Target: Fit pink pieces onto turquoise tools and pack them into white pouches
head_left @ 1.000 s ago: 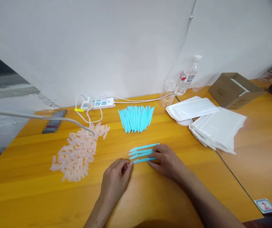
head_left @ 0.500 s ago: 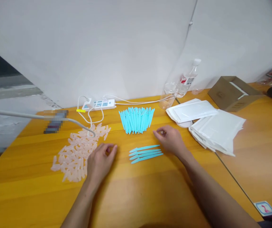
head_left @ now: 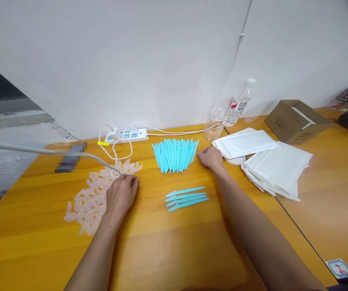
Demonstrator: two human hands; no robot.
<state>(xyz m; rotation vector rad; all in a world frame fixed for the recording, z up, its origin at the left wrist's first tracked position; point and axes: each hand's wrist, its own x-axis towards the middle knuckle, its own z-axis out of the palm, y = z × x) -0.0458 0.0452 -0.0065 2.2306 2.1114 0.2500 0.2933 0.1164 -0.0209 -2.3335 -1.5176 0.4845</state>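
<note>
My left hand (head_left: 122, 195) is at the right edge of a spread heap of pale pink plastic caps (head_left: 89, 202), its fingers bent down and closed. Whatever they pinch, if anything, is hidden. My right hand (head_left: 211, 157) lies just right of a fanned pile of light blue eyebrow razors (head_left: 174, 155). Its fingers are curled together close to the outermost razor, and their contents cannot be seen. Between my forearms, several blue razors (head_left: 186, 198) lie in a near-parallel row on the wooden table (head_left: 168, 250).
White padded envelopes (head_left: 279, 167) are stacked at right, before an open cardboard box (head_left: 297, 121). Against the wall stand a water bottle (head_left: 240, 103) and a clear plastic container (head_left: 215, 124). A power strip (head_left: 134, 134) and a white cable (head_left: 101, 156) run behind the caps.
My right hand has moved away from me, up beside the fanned razors. My left hand has shifted left and slightly away, onto the caps' edge, its fingers drawing closer together.
</note>
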